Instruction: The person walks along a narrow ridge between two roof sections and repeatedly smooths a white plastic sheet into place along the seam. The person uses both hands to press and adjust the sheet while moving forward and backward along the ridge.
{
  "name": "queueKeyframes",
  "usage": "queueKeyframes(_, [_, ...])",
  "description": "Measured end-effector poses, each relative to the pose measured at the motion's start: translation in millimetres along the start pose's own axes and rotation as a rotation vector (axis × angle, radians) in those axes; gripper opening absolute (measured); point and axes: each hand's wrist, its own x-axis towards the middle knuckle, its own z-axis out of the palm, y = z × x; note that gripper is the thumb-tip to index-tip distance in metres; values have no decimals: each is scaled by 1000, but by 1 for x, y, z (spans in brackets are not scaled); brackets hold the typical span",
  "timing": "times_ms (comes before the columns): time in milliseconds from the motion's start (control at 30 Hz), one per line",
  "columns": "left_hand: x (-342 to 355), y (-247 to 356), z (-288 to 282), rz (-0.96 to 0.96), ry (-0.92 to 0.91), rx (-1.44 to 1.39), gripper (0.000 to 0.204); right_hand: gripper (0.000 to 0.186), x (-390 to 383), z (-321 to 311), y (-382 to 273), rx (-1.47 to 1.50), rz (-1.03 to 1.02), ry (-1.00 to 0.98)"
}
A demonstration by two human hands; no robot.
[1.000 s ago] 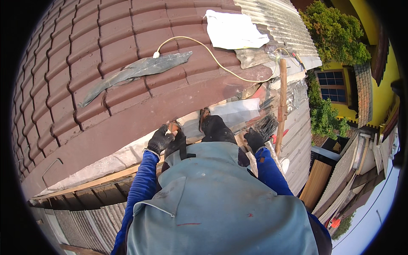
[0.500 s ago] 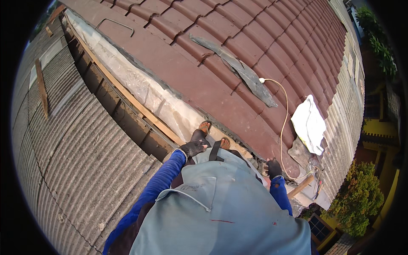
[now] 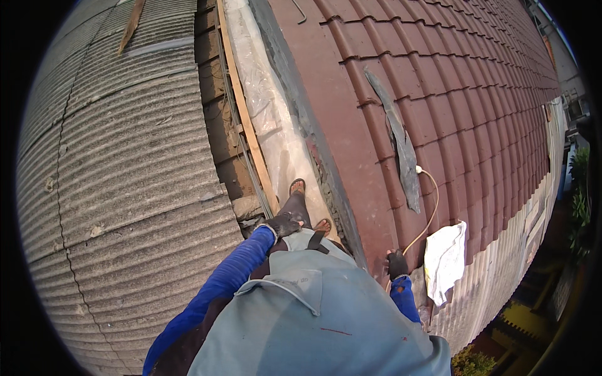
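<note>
My left hand [image 3: 285,224], in a dark glove with bare fingertips, lies over my bent left leg, its fingers loosely stretched. My right hand [image 3: 397,264], gloved the same way, hangs low at my right side beside the brown metal roof's smooth edge. Its fingers are slightly bent, and I see nothing in them. Close to it a pale cord [image 3: 434,188] runs up to a white connector [image 3: 419,169]. A white cloth or sack [image 3: 445,260] lies just right of that hand. My sandalled feet stand on a plastic-covered strip [image 3: 276,122] between the two roofs.
To the left spreads a grey corrugated roof [image 3: 138,163], ending at an open gap with a long wooden batten [image 3: 241,100]. A grey strip of sheet [image 3: 395,138] lies across the brown tile-shaped roofing [image 3: 464,106]. The roof's edge drops off at the lower right.
My view has swung to the left, so the batten and gap now run more nearly straight ahead. The white cloth sits lower in view. Both hands keep about the same posture.
</note>
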Motion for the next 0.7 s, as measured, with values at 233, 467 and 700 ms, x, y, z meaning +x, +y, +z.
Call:
queueKeyframes(233, [22, -42, 29, 88, -155, 17, 75, 42, -18, -1, -19, -114, 70, -63])
queueKeyframes(467, [14, -64, 32, -75, -16, -254, 89, 54, -9, 21, -141, -663, -109, -46])
queueKeyframes(700, [8, -87, -5, 86, -50, -135, 85, 68, 55, 119, -361, -828, -717, 137])
